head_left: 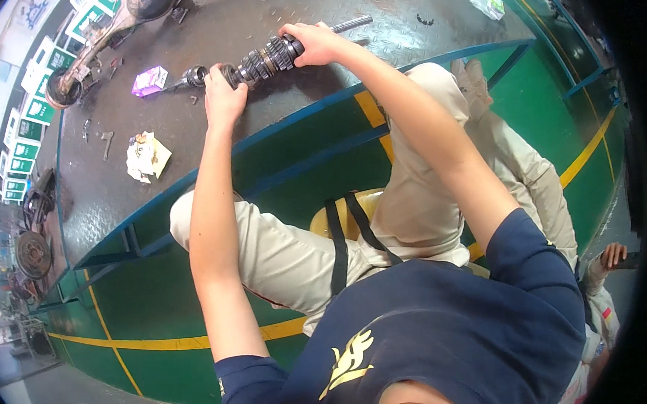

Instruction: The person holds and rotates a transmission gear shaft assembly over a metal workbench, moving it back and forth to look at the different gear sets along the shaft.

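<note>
A transmission gear shaft (263,63) with several dark toothed gears lies along the near side of the metal workbench (236,24). My left hand (225,98) is closed round its left part, thumb toward the gears. At the right end of the gear stack, my right hand (315,43) grips it from above, fingers curled over the last gear. A bare steel rod (352,23) sticks out beyond my right hand; whether it belongs to the same shaft is hidden. Left of my left hand lies a smaller toothed part (195,76) with a thin stem.
A purple box (150,81) and crumpled paper (146,157) lie at the left. An axle assembly (95,49) fills the far left. A plastic bag (483,0) and small dark ring piece (425,20) sit rightward. Another person's hand (612,255) shows at lower right.
</note>
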Motion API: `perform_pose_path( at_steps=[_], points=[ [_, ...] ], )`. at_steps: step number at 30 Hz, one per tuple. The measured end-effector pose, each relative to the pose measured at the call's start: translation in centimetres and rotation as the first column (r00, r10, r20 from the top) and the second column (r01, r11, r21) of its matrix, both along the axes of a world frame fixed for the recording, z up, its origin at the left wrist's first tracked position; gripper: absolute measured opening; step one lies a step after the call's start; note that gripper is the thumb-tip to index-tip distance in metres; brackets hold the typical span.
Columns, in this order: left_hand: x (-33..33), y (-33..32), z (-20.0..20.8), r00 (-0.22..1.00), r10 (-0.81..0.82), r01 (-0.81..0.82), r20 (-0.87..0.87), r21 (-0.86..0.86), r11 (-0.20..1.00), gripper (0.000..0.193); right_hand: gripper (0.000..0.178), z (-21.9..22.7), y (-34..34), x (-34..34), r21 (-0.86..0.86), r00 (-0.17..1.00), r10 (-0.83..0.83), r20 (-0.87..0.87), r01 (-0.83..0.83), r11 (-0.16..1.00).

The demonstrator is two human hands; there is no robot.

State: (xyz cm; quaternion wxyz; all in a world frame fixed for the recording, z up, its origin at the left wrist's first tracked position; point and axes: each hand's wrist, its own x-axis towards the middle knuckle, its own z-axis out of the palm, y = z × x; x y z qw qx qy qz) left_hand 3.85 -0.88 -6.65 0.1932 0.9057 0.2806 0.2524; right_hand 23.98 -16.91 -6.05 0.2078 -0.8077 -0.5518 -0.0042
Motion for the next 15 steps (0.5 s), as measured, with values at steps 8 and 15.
perform_pose_path(
  at_steps=[8, 15],
  points=[
    [-0.7, 3.1, 0.0, 0.997, 0.075, -0.073, 0.033, -0.058, 0.996, 0.041, 0.068, 0.0, 0.6, 0.0, -0.002, 1.000, 0.001, 0.012, -0.001, 1.000],
    [-1.3, 4.6, -0.3, 0.993, 0.117, -0.121, -0.028, -0.253, 0.960, 0.029, 0.065, 0.0, 1.2, 0.1, -0.008, 1.000, 0.025, -0.019, -0.025, 1.000]
  ],
)
